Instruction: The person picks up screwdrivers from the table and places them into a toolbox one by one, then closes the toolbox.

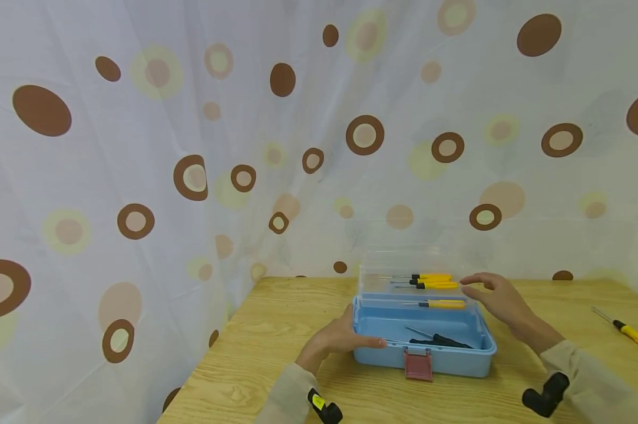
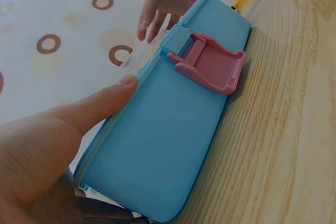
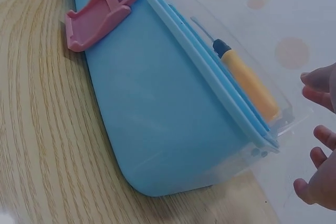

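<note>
A light blue toolbox [image 1: 423, 360] sits on the table with its clear lid [image 1: 395, 259] raised and its pink latch [image 2: 215, 64] hanging down. My left hand [image 1: 336, 334] grips the box at its left end, thumb over the front rim. Black-handled screwdrivers [image 1: 446, 340] lie inside. Several yellow-handled screwdrivers [image 1: 437, 285] show at the clear lid; whether they lie in it or behind it, I cannot tell. Beside the lid's right edge is my right hand [image 1: 501, 301], fingers slightly bent and holding nothing. In the right wrist view, its fingers [image 3: 320, 85] are apart from the lid.
Another yellow-handled screwdriver [image 1: 637, 337] lies on the wooden table [image 1: 234, 365] at the far right. A white curtain [image 1: 154, 129] with brown circles hangs behind the table and along its left side.
</note>
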### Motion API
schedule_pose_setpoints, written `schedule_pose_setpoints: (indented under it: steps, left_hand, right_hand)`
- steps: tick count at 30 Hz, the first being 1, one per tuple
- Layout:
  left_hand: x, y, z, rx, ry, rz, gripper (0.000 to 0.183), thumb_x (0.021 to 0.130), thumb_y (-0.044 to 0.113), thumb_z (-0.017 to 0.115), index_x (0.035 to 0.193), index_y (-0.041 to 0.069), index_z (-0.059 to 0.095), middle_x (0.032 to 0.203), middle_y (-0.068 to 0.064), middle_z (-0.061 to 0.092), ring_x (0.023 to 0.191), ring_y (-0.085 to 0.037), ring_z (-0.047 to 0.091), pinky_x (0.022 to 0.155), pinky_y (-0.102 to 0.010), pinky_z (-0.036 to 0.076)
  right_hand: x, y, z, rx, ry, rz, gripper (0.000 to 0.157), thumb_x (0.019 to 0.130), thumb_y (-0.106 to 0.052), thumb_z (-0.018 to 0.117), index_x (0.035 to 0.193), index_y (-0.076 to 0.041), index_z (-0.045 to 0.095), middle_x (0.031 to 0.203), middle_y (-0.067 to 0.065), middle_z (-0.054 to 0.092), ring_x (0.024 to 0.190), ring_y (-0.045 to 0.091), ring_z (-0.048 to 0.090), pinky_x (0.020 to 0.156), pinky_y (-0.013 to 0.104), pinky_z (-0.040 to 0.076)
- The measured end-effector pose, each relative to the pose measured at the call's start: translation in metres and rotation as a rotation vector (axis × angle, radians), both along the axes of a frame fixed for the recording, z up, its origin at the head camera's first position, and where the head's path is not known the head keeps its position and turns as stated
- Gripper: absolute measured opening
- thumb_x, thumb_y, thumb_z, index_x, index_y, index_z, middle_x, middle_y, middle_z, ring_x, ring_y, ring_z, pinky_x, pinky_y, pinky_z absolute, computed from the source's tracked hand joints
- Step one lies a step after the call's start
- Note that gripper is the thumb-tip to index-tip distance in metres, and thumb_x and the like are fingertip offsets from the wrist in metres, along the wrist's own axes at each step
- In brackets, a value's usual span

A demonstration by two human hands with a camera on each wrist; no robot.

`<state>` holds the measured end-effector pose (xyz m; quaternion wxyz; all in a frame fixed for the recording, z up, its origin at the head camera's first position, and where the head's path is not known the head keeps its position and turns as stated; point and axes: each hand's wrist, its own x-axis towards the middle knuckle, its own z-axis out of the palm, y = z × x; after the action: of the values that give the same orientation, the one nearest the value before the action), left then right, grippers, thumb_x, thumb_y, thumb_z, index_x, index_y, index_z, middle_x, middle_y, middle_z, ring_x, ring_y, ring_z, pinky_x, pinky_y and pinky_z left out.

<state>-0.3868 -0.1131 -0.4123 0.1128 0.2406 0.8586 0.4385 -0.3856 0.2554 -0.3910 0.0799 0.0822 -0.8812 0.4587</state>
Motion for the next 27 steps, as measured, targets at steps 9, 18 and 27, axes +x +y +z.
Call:
schedule_pose_setpoints:
  steps: [9,18,27]
  left_hand:
    - [-0.001,0.0,0.0,0.022,-0.001,-0.018,0.115,0.084,0.041,0.085,0.165,0.012,0.01,0.153,-0.016,0.041,0.128,-0.033,0.052,0.104,-0.05,0.042]
    - [0.0,-0.001,0.001,0.005,0.003,-0.001,0.115,0.084,0.045,0.085,0.165,0.012,0.011,0.156,-0.016,0.038,0.132,-0.035,0.049,0.106,-0.054,0.04]
    - [0.0,-0.001,0.001,0.013,-0.003,-0.028,0.114,0.085,0.041,0.084,0.165,0.01,0.009,0.153,-0.017,0.04,0.129,-0.033,0.05,0.104,-0.051,0.041]
  right_hand:
    - [0.005,0.016,0.003,-0.003,0.03,-0.021,0.06,0.108,-0.044,0.055,0.14,0.008,0.055,0.155,0.039,0.027,0.136,0.061,0.025,0.099,0.08,0.026]
    - [0.008,0.032,0.007,0.005,0.039,-0.051,0.065,0.108,-0.048,0.053,0.14,0.008,0.054,0.153,0.04,0.029,0.136,0.062,0.026,0.098,0.08,0.027]
    - [0.014,0.047,0.004,0.004,0.028,-0.06,0.067,0.108,-0.048,0.052,0.141,0.01,0.053,0.152,0.042,0.031,0.135,0.062,0.027,0.097,0.079,0.029]
